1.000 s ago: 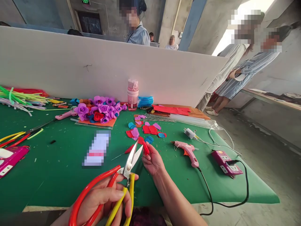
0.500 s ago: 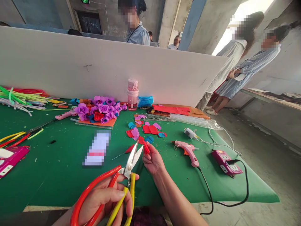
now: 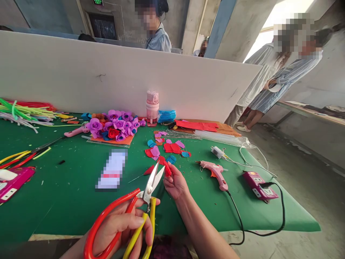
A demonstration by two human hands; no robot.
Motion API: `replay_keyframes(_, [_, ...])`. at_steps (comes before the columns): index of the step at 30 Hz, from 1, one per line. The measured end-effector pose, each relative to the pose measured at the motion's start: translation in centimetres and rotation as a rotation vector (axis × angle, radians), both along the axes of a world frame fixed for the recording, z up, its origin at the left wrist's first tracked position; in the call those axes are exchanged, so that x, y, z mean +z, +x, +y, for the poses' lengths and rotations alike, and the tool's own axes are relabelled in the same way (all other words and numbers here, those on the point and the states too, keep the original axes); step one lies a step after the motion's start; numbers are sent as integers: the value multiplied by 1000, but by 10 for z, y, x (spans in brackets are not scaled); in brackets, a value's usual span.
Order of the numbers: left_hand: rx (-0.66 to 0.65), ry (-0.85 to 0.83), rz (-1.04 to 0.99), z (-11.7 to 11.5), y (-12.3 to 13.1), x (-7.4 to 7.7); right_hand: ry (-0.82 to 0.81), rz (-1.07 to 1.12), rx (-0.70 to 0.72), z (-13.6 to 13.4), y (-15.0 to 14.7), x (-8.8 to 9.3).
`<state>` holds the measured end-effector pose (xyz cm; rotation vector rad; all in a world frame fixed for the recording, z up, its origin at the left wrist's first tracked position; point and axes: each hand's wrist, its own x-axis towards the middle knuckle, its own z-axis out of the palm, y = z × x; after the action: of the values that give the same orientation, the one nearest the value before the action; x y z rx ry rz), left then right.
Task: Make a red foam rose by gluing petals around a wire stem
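My left hand (image 3: pixel 121 225) is wrapped around scissors (image 3: pixel 149 189) with one red and one yellow handle. Their metal blades stand slightly apart, tips pointing up and away from me. Right beside the tips, my right hand (image 3: pixel 175 183) pinches a folded red paper piece (image 3: pixel 167 168) between thumb and fingers. Just beyond, loose petal-shaped paper pieces (image 3: pixel 172 148) in red, purple and blue are scattered on the green table. A red paper cone on a thin wire (image 3: pixel 148 170) lies left of the blades.
A pink glue gun (image 3: pixel 215 172) and a purple power strip (image 3: pixel 260 186) with cords lie on the right. Purple paper roses (image 3: pixel 118 124) are piled at back left, near a pink bottle (image 3: pixel 152 108). A phone (image 3: pixel 111 169) lies left of centre. A white partition (image 3: pixel 121 79) runs behind; people stand beyond.
Both hands, the scissors and the red paper stay almost exactly where they were. In the background at right, a standing person has leaned closer to the other.
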<state>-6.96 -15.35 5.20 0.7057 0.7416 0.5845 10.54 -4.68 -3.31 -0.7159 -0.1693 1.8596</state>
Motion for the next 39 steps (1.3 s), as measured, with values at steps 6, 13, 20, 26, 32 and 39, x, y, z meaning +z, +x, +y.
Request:
replay_keyframes(6, [1, -11, -1, 0, -1, 0, -17, 17, -19, -1, -1, 3])
replay_keyframes(13, [-36, -44, -18, 3, -4, 2, -11, -21, -31, 0, 0, 1])
replay_keyframes(20, [1, -31, -2, 3, -6, 0, 54, -152, -128, -3, -1, 5])
replay_keyframes(26, [-5, -34, 10, 3, -6, -3, 117, -258, -207, -7, -3, 12])
replay_keyframes(32, [-13, -37, 16, 3, -4, -3, 135, -308, -221, -8, -4, 11])
replay_keyframes(39, [-24, -32, -1, 1, 2, -6, 118, -189, -66, -5, -3, 5])
